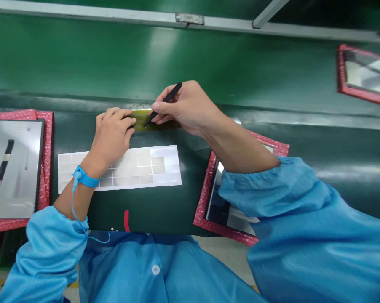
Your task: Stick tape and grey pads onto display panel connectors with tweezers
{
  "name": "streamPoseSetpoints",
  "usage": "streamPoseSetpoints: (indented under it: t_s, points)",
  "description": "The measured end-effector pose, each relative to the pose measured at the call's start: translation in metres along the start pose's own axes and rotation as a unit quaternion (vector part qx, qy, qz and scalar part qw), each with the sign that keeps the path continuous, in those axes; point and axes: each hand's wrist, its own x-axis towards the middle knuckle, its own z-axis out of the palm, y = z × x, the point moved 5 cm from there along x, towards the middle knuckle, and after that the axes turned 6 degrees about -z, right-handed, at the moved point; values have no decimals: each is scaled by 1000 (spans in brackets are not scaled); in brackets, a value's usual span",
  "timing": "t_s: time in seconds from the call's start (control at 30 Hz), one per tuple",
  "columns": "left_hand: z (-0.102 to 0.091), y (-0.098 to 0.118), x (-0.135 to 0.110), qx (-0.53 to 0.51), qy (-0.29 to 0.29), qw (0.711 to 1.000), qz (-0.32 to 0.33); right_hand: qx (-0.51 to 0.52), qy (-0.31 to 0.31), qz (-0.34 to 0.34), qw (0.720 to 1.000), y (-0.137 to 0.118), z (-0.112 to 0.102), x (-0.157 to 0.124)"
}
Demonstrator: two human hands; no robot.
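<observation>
My right hand [185, 107] pinches black tweezers [164, 103], and their tip touches a yellow strip [142, 118] lying on the green bench. My left hand [114, 134] has its fingers curled and presses down on the left end of that strip. A blue wrist strap [84, 177] with a coiled cord sits on my left wrist. Just below the hands lies a white sheet [152, 166] divided into a grid of small grey squares, partly under my left forearm.
A pink-edged tray [46, 155] with a silvery panel lies at the left. Another pink tray [205, 198] sits under my right forearm. A third pink-framed panel [363, 75] lies at the far right on the green conveyor [177, 63]. A red mark [126, 221] is near the bench's front edge.
</observation>
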Motion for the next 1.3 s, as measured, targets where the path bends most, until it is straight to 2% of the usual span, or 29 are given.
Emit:
streamPoseSetpoints:
  t_s: [0.2,0.6,0.93,1.07,1.17,1.23,1.3]
  points:
    - [0,1,1,5,2,1000,-9,17,-15,26,999,2,-4,6]
    - [1,2,1,13,4,1000,-17,36,-37,76,996,1,2,14]
    - [2,-1,2,5,11,1000,-20,66,-20,63,996,11,3,18]
    - [3,-2,3,7,23,1000,-18,121,-22,55,991,5,7,14]
    - [0,-4,5,9,31,999,-1,149,0,34,988,-16,-10,-4]
    - [-3,-7,8,12,46,999,17,148,35,8,988,-35,-35,-28]
    - [-7,-12,13,22,68,997,34,130,86,-13,988,-50,-67,-64]
